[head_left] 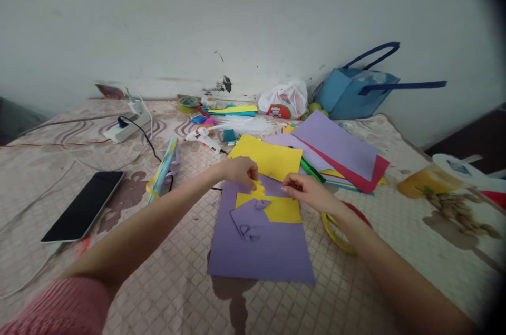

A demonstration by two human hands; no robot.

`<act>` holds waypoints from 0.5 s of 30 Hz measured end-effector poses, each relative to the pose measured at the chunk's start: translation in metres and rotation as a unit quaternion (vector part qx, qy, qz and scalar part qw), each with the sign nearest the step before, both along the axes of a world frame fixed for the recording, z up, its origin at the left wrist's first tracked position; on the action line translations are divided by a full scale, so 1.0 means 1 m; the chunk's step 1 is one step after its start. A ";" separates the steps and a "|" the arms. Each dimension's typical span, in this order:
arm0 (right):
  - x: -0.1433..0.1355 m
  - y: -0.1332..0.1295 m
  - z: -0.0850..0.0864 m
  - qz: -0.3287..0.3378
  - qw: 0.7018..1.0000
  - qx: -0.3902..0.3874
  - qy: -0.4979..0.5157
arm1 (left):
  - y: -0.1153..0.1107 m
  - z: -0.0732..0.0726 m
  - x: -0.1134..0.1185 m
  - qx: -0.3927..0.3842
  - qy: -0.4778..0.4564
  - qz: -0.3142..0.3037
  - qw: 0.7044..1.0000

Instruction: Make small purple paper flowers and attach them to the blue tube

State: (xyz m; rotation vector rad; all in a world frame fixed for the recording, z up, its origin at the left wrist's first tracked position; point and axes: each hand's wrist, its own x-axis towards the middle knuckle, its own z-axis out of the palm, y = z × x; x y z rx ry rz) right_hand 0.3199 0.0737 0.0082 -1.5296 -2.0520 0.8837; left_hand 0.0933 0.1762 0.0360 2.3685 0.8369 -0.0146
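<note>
My left hand (242,170) is closed in a pinch on a small yellow paper cutout (258,188), which hangs over the purple sheet. To its right, my right hand (304,188) hovers with loosely bent fingers and nothing visible between them. Below both hands, a piece of yellow paper (288,210) with a cut-away edge lies on the purple sheet (261,261). Small dark-edged purple cutouts (250,233) rest on the same sheet. A larger yellow sheet (272,156) overlaps its far edge.
A green cutter (312,170) lies by stacked coloured paper (340,145). Tape rolls (336,240) sit under my right forearm. A white glue gun (203,138), phone (84,206), power strip (128,127), drink cup (430,177) and blue bag (343,94) stand around.
</note>
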 end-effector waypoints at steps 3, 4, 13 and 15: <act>-0.011 -0.007 0.000 0.021 0.999 0.021 -0.041 | -0.028 0.000 -0.019 0.025 0.009 0.026 0.999; -0.015 -0.008 -0.001 0.030 0.998 0.030 -0.055 | -0.035 0.000 -0.026 0.056 0.006 0.059 0.997; -0.027 0.000 -0.014 0.017 0.964 0.156 -0.216 | -0.112 -0.009 -0.088 0.035 -0.066 0.209 0.975; -0.027 0.007 -0.015 0.015 0.959 0.161 -0.233 | -0.128 -0.021 -0.094 -0.001 -0.114 0.239 0.964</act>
